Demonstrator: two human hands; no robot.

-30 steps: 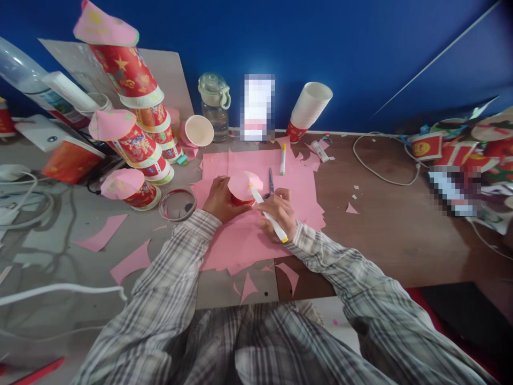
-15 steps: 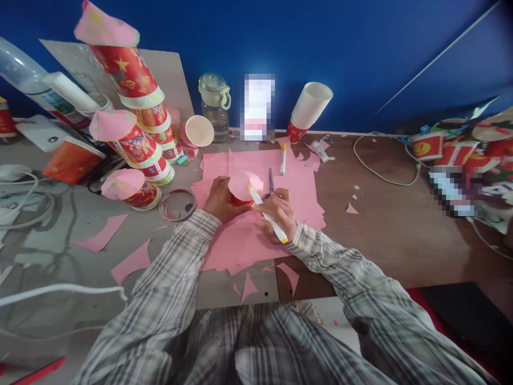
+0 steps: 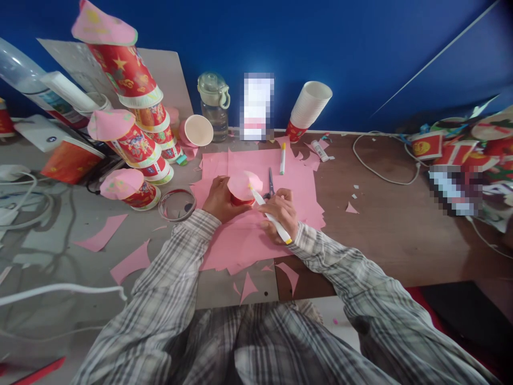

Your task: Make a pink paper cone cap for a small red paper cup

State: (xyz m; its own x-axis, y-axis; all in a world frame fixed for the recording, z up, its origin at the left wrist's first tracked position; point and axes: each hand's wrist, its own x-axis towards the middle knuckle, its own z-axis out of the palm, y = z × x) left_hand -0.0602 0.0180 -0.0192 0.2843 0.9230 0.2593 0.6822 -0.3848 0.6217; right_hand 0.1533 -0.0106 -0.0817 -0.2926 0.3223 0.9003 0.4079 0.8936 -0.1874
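My left hand [image 3: 219,199] grips a red paper cup [image 3: 241,199] that stands on pink paper sheets [image 3: 296,182]; a pink paper disc [image 3: 241,183] covers its top. My right hand [image 3: 281,213] is closed round a white marker with a yellow end [image 3: 273,217], its tip against the disc's right edge. Scissors [image 3: 271,183] lie just behind my right hand.
Stacks of pink-capped red cups [image 3: 132,123] stand at the left by a tape ring [image 3: 177,204]. A water bottle [image 3: 214,105], an open cup [image 3: 198,130], a leaning cup stack [image 3: 308,108], another marker [image 3: 282,158] and a glue tube [image 3: 320,151] sit behind. Pink scraps and cables lie around.
My right hand and the marker have shifted slightly right and down along the disc's edge. My left hand and the cup stay put.
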